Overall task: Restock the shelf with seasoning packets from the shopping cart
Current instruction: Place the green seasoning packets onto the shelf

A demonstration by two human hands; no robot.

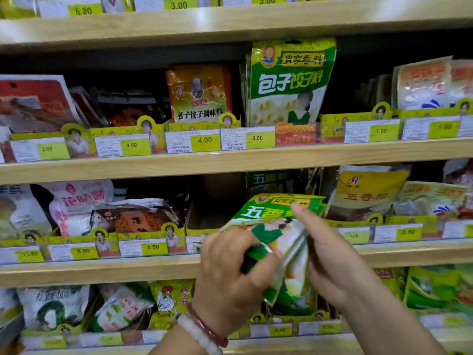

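head view, left hand [230,272] and right hand [330,254] gripping blurred seasoning packets [279,239], lower edges hidden

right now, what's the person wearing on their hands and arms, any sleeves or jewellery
Both forearms are bare, with no sleeves in view. The left hand has two bead bracelets at the wrist: a dark red bracelet nearer the hand and a pale white bracelet beside it. The right hand shows no jewellery, gloves or watch.

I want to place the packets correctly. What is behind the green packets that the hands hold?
Behind the green seasoning packets, held by the left hand and right hand, is a brown cardboard shelf box and more green packets. The box floor is hidden.
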